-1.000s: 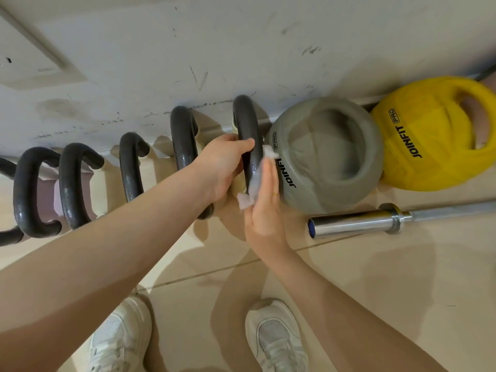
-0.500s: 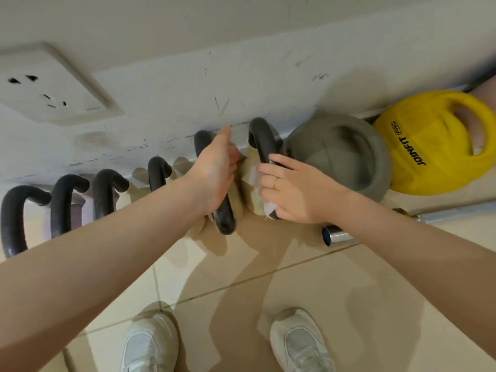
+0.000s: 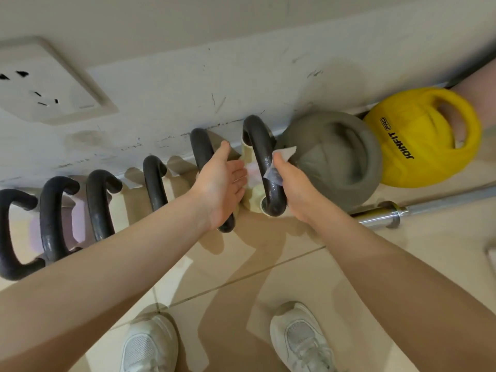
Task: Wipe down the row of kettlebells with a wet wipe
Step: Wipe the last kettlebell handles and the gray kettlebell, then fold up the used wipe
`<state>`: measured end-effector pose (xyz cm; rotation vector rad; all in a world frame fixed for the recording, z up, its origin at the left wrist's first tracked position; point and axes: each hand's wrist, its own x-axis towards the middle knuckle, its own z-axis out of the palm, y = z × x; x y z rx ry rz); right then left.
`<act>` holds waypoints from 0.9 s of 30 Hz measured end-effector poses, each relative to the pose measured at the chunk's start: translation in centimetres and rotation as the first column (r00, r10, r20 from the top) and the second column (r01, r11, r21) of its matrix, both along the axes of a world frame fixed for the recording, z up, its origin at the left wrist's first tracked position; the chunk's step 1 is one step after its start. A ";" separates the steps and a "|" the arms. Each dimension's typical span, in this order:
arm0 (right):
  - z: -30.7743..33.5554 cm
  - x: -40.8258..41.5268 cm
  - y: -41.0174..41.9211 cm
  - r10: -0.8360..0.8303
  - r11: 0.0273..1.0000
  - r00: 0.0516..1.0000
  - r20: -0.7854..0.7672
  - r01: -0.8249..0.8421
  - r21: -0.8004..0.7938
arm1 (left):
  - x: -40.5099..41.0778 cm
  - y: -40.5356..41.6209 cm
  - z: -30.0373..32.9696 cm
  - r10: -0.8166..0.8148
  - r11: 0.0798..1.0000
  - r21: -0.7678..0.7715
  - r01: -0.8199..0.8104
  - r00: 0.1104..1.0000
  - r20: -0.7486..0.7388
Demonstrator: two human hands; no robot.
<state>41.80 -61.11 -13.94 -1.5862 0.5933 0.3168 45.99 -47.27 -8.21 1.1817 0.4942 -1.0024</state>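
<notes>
Head view, and the wipe-down is in full swing on the rightmost dark handle [image 3: 264,167] of the kettlebell row [image 3: 99,205] lined up along the wall [image 3: 241,71]. The right hand [image 3: 291,183] curls around that handle with the wet wipe [image 3: 279,162] pinched between fingers and metal, a white corner sticking up above the thumb. The left hand [image 3: 222,183] sits just beside it, fingers straight and relaxed, palm turned inward, reaching between this handle and the next one over [image 3: 204,154]; it seems to steady the pale kettlebell body [image 3: 251,189] below, though real contact is hard to confirm. It holds nothing.

Judging by position, this is one handle out of several, with the other dark handles stretching off to the left and the grey kettlebell [image 3: 335,157] and yellow kettlebell [image 3: 418,138] on the right. The next move likely calls for sliding the wrapped wipe along the handle's curve, then down onto the body, keeping the grip firm so the wipe doesn't bunch up or slip off.
</notes>
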 end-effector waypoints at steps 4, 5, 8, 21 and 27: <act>-0.5 -3.5 0.6 0.082 0.995 0.996 -0.047 -0.085 -0.060 | -0.8 -0.3 -0.6 -0.087 0.995 0.054 0.089 0.995 -0.048; -0.7 -4.6 0.5 0.118 0.988 0.992 -0.036 -0.121 -0.100 | -1.1 -0.5 -0.7 -0.117 0.991 0.062 0.120 0.992 -0.052; -1.7 -7.4 0.8 0.257 0.919 0.959 0.118 -0.205 -0.337 | -2.1 -1.2 -0.9 -0.166 0.984 0.054 0.169 0.985 -0.051; 6.6 -2.2 1.5 -0.145 0.977 0.933 0.329 0.187 -0.098 | -1.9 -0.4 2.6 -0.273 0.959 0.177 0.222 0.892 0.359; 10.3 -0.6 2.2 -0.306 0.926 0.877 0.370 0.365 -0.098 | -0.9 -0.5 4.0 -0.270 0.956 -0.026 0.292 0.912 0.309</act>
